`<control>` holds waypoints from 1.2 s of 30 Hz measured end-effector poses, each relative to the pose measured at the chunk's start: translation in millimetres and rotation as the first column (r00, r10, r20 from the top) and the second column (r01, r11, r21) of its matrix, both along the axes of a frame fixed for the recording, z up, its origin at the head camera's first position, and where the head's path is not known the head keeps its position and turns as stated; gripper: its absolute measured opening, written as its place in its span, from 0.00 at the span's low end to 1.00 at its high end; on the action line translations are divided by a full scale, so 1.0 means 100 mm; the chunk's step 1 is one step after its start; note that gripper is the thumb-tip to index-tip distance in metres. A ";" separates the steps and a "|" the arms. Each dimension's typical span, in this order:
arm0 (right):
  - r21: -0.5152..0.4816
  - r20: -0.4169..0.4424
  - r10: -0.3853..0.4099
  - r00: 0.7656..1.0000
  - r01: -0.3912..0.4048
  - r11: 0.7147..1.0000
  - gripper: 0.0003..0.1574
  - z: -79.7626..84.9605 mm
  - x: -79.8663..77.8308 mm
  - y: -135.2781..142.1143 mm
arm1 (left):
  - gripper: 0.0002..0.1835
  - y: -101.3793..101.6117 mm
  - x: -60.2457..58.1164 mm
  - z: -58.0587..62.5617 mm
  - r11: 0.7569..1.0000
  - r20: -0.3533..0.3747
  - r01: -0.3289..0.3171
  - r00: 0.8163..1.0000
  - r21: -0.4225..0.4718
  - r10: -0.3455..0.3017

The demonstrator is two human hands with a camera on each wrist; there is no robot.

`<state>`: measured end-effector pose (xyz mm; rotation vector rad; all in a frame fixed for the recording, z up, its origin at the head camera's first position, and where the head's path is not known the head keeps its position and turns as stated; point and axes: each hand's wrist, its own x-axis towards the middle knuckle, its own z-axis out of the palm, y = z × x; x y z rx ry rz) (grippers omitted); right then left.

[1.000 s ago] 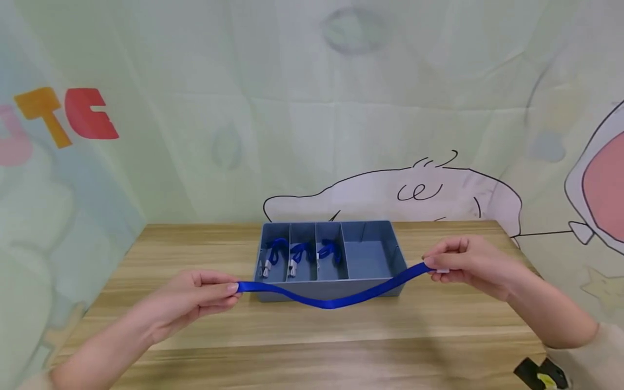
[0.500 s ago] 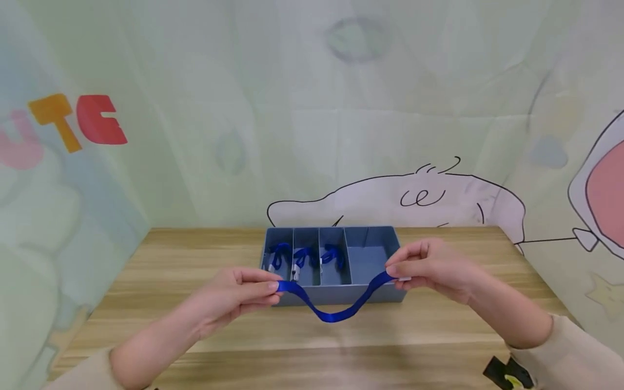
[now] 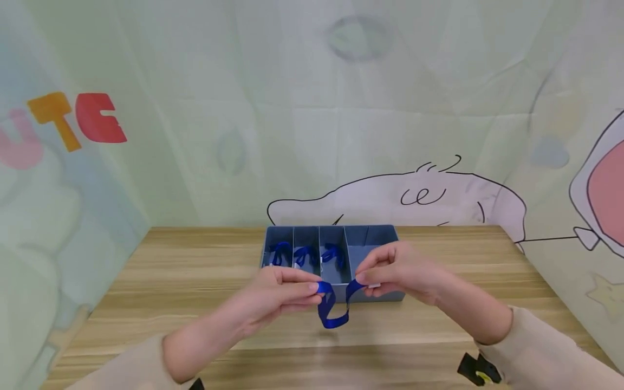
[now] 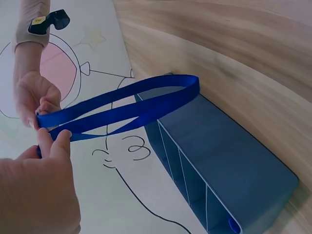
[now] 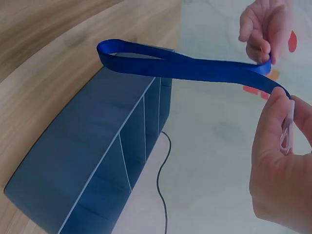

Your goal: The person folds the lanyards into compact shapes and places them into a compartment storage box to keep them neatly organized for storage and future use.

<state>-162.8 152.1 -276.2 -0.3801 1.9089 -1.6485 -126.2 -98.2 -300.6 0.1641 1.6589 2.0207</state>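
A blue lanyard (image 3: 335, 323) hangs in a loop between the two hands, held above the table in front of the box. My left hand (image 3: 283, 292) pinches one end between thumb and fingers. The other end is pinched by my right hand (image 3: 402, 271), and a white clip (image 5: 287, 129) pokes out beside that thumb. In both wrist views the band stretches away as a long doubled loop. Behind the hands stands a blue-grey divided box (image 3: 372, 235). Three narrow compartments hold folded blue lanyards (image 3: 332, 252); the wide right compartment is partly hidden by my right hand.
The wooden table (image 3: 205, 249) extends on both sides of the box. A printed cloth backdrop (image 3: 195, 135) rises at its back and sides. Each sleeve carries a dark strap; the one on the right sleeve (image 3: 480, 371) shows a yellow patch.
Both hands have come toward each other in front of the box, the ends of the lanyard still pinched. Its shallow sag has turned into a narrow hanging loop.
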 end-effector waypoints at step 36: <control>-0.145 -0.199 -0.029 0.980 0.000 0.989 0.16 -0.22 0.03 -0.14 | 0.18 0.35 0.04 -0.05 0.992 0.028 -0.117 0.993 0.052 0.115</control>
